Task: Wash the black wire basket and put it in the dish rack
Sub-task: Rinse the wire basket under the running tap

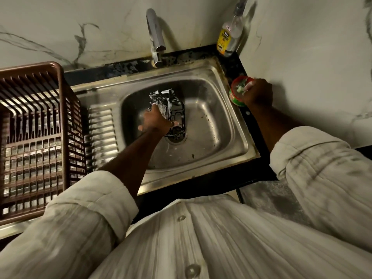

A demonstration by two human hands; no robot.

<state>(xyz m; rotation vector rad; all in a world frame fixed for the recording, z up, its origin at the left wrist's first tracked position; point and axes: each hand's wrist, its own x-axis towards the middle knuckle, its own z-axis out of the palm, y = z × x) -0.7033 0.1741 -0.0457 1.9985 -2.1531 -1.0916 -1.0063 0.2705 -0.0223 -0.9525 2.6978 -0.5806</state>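
Note:
The black wire basket (171,107), flecked with white suds, lies in the steel sink (225,125) over the drain. My left hand (157,120) grips its near left side with soapy fingers. Over at the sink's right edge, my right hand (256,93) reaches into a small round red-and-green soap tub (236,93) and pinches a pale green scrubber (241,88) there. The brown plastic dish rack (34,137) stands on the drainboard at the left, with nothing in it.
A chrome tap (156,39) rises behind the sink, and no water is running from it. A dish soap bottle (230,35) stands in the back right corner on the black counter. Marble walls close in behind and on the right.

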